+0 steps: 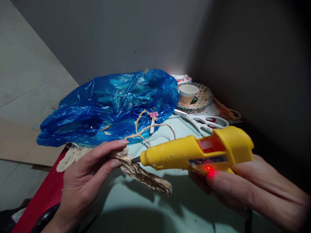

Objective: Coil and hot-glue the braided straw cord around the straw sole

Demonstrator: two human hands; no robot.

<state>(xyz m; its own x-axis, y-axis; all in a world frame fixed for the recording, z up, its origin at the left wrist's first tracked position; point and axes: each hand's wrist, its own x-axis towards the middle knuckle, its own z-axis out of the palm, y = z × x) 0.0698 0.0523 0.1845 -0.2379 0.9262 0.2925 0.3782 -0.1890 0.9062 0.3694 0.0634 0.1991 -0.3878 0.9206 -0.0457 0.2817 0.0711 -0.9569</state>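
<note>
Taking the middle of the view as the clock's centre, a rough, tan-and-brown strip of fibrous, ridged material (145, 178) lies at 6 o'clock, held just above the pale green tabletop (136, 210). The left grip (81, 181), at 7 o'clock, is closed on the strip's near-left end, thumb against fingertips. Holding it by the end presumably steadies it while leaving the rest of its length exposed, slanting off toward 5 o'clock.

The right grip (239, 184), at 4 o'clock, is wrapped around the handle of a yellow plastic glue gun (191, 152), a small red light (209, 168) glowing beside the thumb. The gun is held almost level, probably so that its dark nozzle (136, 159) can reach the strip close to the left fingertips; the tip appears to touch it.

A twisted tan cord (145, 129) loops near the centre, below a pink metal binder clip (154, 114); whether it joins the strip is hidden by the fingers. A crumpled blue plastic bag (109, 97) spreads across 10 o'clock. Between 2 and 3, a white paper cup (186, 95) sits in a round woven basket (205, 97), with white-handled scissors (211, 122) at 3, seemingly set aside within reach.
</note>
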